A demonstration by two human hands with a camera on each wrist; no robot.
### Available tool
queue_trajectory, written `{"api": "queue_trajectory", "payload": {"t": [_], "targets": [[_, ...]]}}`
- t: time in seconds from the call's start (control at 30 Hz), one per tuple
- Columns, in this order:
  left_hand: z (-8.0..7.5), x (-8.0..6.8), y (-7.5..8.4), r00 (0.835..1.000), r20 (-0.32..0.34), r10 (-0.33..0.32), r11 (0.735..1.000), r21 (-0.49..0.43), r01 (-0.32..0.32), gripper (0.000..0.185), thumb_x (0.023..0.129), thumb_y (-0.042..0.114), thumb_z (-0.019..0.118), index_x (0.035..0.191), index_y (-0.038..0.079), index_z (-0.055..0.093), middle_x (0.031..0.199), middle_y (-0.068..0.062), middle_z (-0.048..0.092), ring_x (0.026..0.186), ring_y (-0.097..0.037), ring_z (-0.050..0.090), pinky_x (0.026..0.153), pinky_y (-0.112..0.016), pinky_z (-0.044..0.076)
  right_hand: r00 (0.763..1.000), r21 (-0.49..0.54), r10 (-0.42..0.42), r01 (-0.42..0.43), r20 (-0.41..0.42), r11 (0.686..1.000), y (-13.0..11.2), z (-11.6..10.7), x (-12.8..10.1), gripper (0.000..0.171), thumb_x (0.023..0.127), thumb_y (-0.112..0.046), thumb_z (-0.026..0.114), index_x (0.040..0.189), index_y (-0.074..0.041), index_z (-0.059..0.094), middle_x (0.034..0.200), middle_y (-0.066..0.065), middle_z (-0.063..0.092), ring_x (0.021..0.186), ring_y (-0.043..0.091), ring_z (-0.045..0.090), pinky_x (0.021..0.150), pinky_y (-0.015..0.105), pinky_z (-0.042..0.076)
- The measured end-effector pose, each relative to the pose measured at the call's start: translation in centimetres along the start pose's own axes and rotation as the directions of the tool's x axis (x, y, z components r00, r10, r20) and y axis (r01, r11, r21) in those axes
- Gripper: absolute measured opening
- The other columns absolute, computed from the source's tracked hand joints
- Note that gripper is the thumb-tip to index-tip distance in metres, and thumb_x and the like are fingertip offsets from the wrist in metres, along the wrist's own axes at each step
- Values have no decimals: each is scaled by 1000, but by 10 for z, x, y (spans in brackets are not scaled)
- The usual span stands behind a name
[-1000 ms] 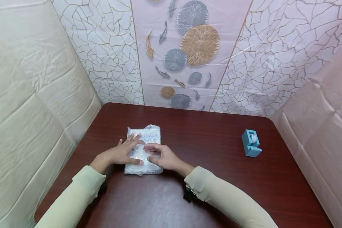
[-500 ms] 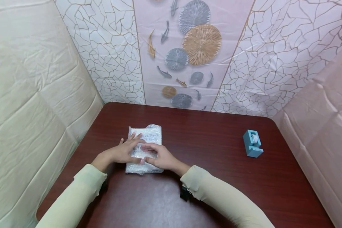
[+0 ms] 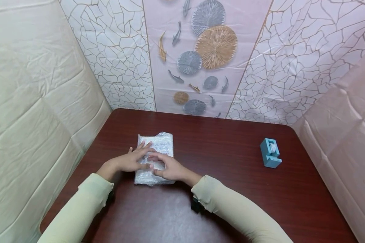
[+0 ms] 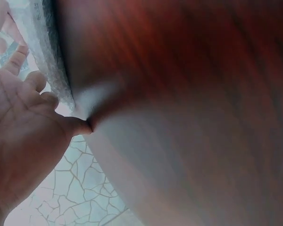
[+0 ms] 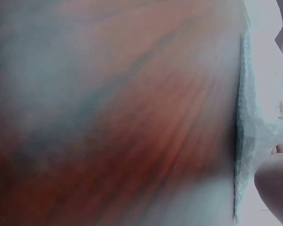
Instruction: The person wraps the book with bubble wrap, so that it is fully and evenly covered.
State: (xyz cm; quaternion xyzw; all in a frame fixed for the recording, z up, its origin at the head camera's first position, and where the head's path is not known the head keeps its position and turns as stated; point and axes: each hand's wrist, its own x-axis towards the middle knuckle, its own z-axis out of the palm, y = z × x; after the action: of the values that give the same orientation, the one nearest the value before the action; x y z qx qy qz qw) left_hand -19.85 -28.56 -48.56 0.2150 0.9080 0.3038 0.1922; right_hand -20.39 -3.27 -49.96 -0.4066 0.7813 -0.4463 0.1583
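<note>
Both hands lay on the bubble-wrapped packet (image 3: 155,158), long axis running twelve to six on the dark surface (image 3: 219,189): left hand (image 3: 130,161) flat with straight fingers, right hand (image 3: 165,168) curled, its grip seemingly pinching the wrap, from four o'clock.

The worktop (image 3: 225,189) is dark reddish wood-grain with a soft sheen. The parcel (image 3: 158,148) wears clear, bumpy bubble wrap. The tape dispenser (image 3: 270,153) at 3 o'clock looks matt blue plastic.
</note>
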Motion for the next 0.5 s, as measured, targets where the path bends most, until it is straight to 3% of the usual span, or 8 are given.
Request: {"api": "queue_trajectory", "payload": {"t": [0.23,0.5], "targets": [[-6,-1,-3,1000,24,19,999,-47,-18,66,110,43,65,170,22,44,189,-12,3,173,-42,-15,126,-86,-9,1000,-146,-2,4,17,989,0,-1,1,69,98,-13,76,162,-3,51,160,16,63,151,35,58,130,55,41],[-7,-1,-6,999,54,4,997,-82,1,68,111,36,63,172,18,40,189,-12,1,173,-42,-17,127,-83,-12,999,-193,-16,24,45,981,1,-1,2,72,97,-17,75,163,-4,50,166,20,53,155,41,48,130,60,39]]}}
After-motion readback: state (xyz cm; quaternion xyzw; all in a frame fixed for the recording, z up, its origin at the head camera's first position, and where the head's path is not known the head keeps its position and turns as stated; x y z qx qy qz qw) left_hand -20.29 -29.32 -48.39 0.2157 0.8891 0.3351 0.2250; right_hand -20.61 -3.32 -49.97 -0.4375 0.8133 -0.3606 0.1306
